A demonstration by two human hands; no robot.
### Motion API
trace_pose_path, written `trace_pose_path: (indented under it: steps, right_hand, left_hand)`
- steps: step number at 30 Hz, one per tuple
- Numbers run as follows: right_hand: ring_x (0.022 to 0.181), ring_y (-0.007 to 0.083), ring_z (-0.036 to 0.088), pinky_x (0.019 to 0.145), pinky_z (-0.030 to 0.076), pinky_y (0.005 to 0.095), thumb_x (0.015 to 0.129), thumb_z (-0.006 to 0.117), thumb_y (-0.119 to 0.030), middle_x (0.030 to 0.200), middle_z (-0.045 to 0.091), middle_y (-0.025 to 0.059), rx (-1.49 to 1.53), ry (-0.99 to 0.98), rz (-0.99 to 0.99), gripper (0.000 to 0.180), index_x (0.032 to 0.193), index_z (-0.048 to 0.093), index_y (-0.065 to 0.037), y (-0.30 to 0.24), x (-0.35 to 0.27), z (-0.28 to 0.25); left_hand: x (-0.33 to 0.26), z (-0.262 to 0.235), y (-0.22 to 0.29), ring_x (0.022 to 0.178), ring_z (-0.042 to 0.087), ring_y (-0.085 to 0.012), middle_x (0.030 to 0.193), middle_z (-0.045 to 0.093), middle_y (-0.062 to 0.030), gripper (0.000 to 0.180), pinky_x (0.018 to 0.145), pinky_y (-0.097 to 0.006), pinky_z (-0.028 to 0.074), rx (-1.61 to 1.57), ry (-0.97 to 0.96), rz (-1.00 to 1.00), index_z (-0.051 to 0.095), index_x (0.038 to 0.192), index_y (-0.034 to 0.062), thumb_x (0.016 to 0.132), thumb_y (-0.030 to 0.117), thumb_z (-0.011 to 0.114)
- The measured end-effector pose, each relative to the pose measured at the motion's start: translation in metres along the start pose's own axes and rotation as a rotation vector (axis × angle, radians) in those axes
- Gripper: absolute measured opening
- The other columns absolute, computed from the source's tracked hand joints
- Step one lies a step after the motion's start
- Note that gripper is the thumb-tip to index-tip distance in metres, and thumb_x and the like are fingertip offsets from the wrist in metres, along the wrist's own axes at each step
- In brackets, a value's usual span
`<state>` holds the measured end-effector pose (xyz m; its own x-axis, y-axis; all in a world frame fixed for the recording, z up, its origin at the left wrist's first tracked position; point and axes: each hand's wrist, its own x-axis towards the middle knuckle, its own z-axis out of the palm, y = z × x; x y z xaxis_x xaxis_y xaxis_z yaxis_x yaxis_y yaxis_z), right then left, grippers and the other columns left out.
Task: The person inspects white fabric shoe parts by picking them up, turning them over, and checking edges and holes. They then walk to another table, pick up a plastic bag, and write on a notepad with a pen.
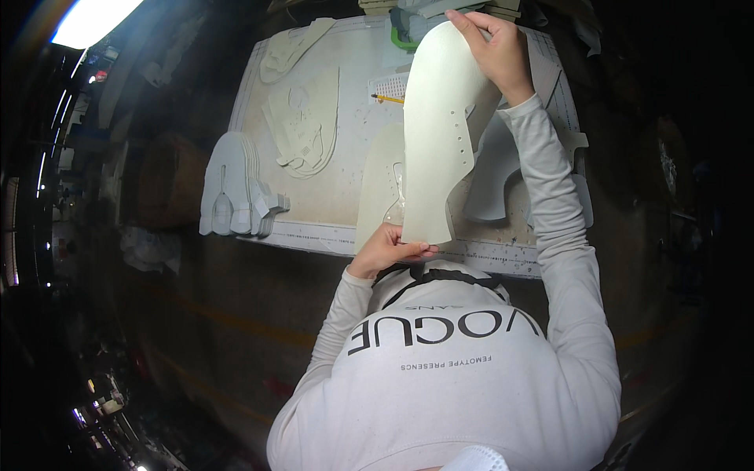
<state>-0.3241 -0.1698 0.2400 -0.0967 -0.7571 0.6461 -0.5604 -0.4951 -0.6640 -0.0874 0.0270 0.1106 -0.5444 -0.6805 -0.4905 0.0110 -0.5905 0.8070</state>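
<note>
Between my two hands hangs a long cream shoe-upper piece (433, 125), rounded at its far end, with a row of small punched holes along its right edge. My right hand (503, 55) pinches the rounded far end at the top right. Down at the near end, my left hand (391, 250) grips the straight lower edge with thumb and fingers. Beneath the held piece, partly covered by it, lies another cream cut piece (377, 177) on the table. A grey curved piece (488, 177) rests to its right, under my right forearm.
Stacked white cut pieces (228, 184) sit at the table's (345, 86) front left corner. Behind them are cream piles (302, 122) and more at the far left (294, 51). A yellow pencil (389, 99) lies by a printed sheet. A green-edged container (402, 35) stands at the back.
</note>
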Motion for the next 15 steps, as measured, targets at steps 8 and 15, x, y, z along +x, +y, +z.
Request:
trace_pose_path:
  steps: [8,15]
  right_hand:
    - [0.051,0.0163,0.056,0.05,0.044,0.0266,0.083,0.065,-0.02,0.066,0.062,0.0079,0.165,-0.131,-0.215,0.016,0.085,0.068,-0.004,-0.06,-0.023,-0.018]
    - [0.068,0.0114,0.06,0.06,0.046,0.0215,0.075,0.065,0.004,0.077,0.063,0.0065,0.181,-0.326,-0.246,0.016,0.09,0.067,-0.001,-0.111,-0.045,-0.057]
  left_hand:
    - [0.027,-0.073,-0.04,0.086,0.063,-0.0127,0.099,0.067,-0.009,0.025,0.073,-0.023,0.049,0.076,0.462,0.172,0.061,0.111,-0.0007,0.092,0.013,0.055]
    - [0.041,-0.082,-0.063,0.073,0.061,-0.0239,0.08,0.062,-0.0112,0.028,0.072,-0.033,0.05,0.698,1.123,0.408,0.064,0.098,0.0029,0.075,0.019,0.069]
